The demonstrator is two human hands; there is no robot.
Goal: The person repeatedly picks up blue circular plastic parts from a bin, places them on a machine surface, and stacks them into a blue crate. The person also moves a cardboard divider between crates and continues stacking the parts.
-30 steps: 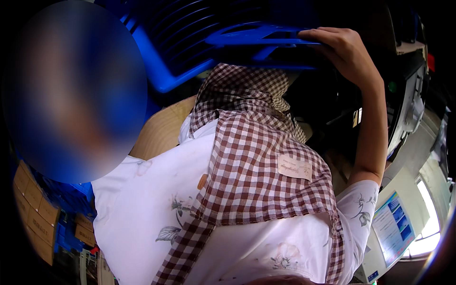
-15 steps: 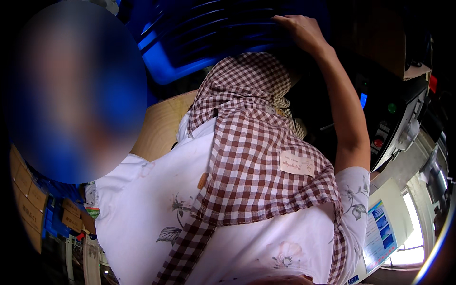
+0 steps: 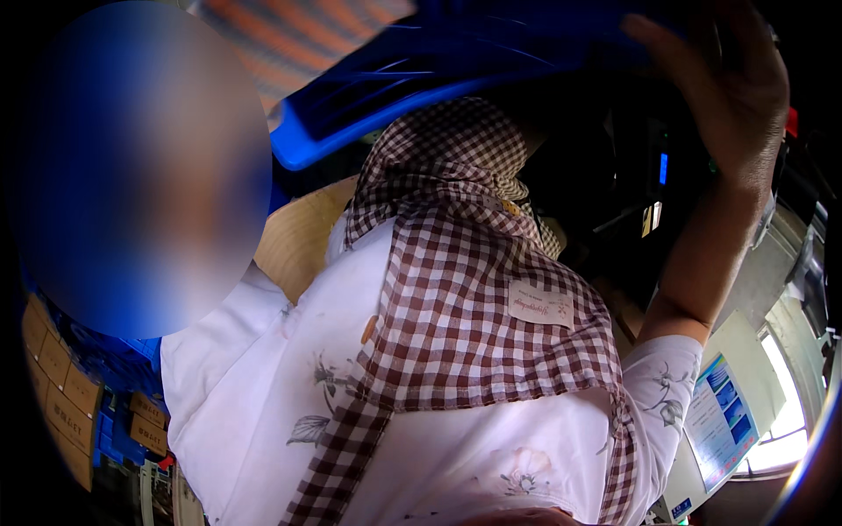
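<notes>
My right hand (image 3: 737, 96) is raised at the upper right, with its thumb and fingers spread apart. The fingertips reach into the dark near the top edge, and nothing shows clearly between them. To its left is a blue plastic crate (image 3: 324, 140) with slotted walls, its rim above my lap. My left hand is out of sight; a blurred round patch covers the left side. A brown-and-white checked apron (image 3: 491, 316) hangs over my white flowered shirt (image 3: 263, 394).
A striped orange-and-grey cloth or sleeve (image 3: 298, 39), smeared by motion, is above the crate. A dark machine with a small blue display (image 3: 663, 168) stands on the right. Cardboard boxes (image 3: 66, 403) are stacked at the lower left. A wooden seat (image 3: 303, 232) is beneath me.
My right hand has moved from above the crate to the right and closer, its fingers spreading. The striped cloth has come into view at the top. The crate's near rim has shifted slightly.
</notes>
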